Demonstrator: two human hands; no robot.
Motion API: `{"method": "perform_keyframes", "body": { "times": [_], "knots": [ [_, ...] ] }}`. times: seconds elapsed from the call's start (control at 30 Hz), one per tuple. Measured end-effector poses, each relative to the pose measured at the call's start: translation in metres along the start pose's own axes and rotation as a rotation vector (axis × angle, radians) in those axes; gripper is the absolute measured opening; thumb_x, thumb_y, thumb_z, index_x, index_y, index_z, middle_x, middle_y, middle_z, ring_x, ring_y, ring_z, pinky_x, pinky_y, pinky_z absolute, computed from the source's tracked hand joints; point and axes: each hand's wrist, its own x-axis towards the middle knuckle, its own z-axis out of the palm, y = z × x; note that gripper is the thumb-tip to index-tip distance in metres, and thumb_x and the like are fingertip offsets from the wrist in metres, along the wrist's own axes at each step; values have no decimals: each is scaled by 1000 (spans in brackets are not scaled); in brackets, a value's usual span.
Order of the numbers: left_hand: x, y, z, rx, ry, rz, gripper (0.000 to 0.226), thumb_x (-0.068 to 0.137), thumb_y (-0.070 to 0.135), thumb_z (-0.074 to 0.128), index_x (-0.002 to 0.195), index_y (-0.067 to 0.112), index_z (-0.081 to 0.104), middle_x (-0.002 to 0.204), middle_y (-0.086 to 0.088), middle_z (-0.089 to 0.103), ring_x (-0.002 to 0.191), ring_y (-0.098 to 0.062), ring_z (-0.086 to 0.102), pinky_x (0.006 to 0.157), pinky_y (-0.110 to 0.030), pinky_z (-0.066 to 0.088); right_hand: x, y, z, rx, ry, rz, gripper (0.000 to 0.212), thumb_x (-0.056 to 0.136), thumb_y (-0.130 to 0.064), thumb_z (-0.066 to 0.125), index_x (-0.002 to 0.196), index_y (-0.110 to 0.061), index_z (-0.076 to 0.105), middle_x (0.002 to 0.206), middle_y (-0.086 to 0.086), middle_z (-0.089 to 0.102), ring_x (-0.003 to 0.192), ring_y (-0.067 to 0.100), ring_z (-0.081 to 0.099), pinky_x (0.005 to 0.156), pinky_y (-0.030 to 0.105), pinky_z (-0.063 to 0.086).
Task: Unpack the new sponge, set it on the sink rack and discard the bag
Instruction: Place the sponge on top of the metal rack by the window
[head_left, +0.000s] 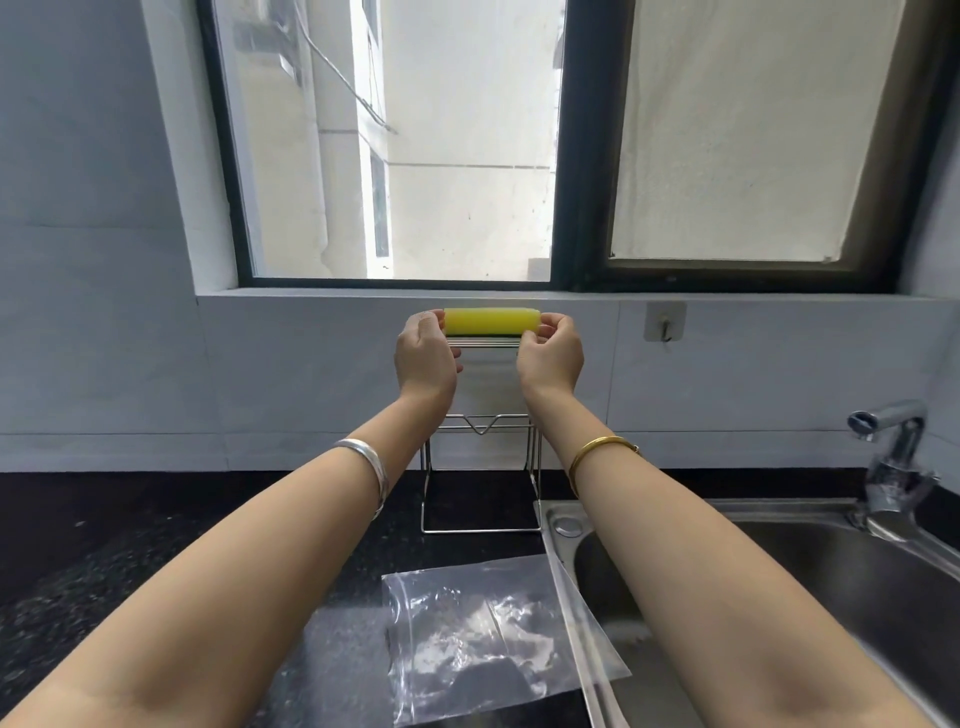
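Note:
A yellow sponge (491, 321) lies lengthwise on the top shelf of a tall wire rack (480, 470) that stands on the dark counter against the wall. My left hand (425, 356) pinches the sponge's left end and my right hand (550, 353) pinches its right end. The sponge's underside looks level with the rack's top wires. The clear plastic bag (493, 636) lies flat and empty on the counter near me, its right edge hanging over the sink rim.
A steel sink (810, 587) fills the lower right, with a chrome tap (891, 462) at its far corner. A wall hook (664, 323) is right of the rack. A window ledge runs just behind the sponge. Black counter (130, 545) extends to the left.

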Motion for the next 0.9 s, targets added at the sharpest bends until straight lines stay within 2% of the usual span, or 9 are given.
{"method": "perform_keyframes", "body": {
  "times": [0.13, 0.4, 0.5, 0.6, 0.73, 0.8, 0.9],
  "knots": [
    [9, -8, 5, 27, 2, 6, 34, 94, 24, 25, 108, 13, 54, 82, 9, 50, 78, -22, 53, 60, -30, 46, 6, 9, 6, -17, -29, -7, 28, 92, -4, 43, 119, -4, 50, 120, 15, 59, 106, 24, 57, 85, 24, 44],
    [24, -20, 13, 53, 30, 4, 34, 93, 22, 26, 107, 7, 53, 74, 6, 49, 63, -19, 50, 56, -31, 46, 18, 24, 17, -19, -23, 22, 27, 92, -4, 43, 118, -6, 49, 120, 15, 58, 104, 25, 57, 87, 30, 49],
    [30, -26, 15, 70, 37, 4, 31, 92, 22, 27, 102, 9, 53, 72, 6, 50, 66, -25, 52, 63, -37, 48, 23, 28, 19, -21, -29, 16, 27, 93, -7, 43, 119, -7, 49, 120, 15, 58, 104, 25, 57, 86, 29, 49],
    [35, -32, 17, 69, 41, 1, 32, 92, 24, 28, 108, 8, 50, 75, 7, 50, 68, -25, 53, 66, -39, 49, 27, 33, 23, -21, -31, 19, 26, 93, -8, 43, 118, -6, 50, 120, 16, 58, 104, 25, 57, 85, 29, 49],
    [39, -41, 17, 138, 23, 8, 33, 92, 28, 25, 111, 11, 47, 79, 5, 49, 91, -31, 55, 88, -49, 48, 30, 38, 27, -15, -43, 24, 28, 93, -9, 43, 120, -6, 50, 121, 16, 58, 106, 26, 57, 88, 30, 48],
    [41, -45, 17, 156, 24, 1, 37, 92, 29, 25, 115, 9, 46, 79, 5, 49, 90, -28, 52, 88, -45, 46, 31, 39, 30, -23, -67, 17, 31, 93, -9, 43, 123, -6, 49, 123, 15, 57, 109, 26, 56, 90, 29, 48],
    [45, -49, 17, 174, 12, -8, 42, 93, 30, 25, 120, 8, 46, 88, -3, 50, 88, -24, 47, 82, -38, 40, 30, 39, 32, -54, -109, 3, 35, 93, -10, 43, 128, -6, 48, 126, 16, 56, 113, 28, 55, 98, 37, 49]
  ]
}}
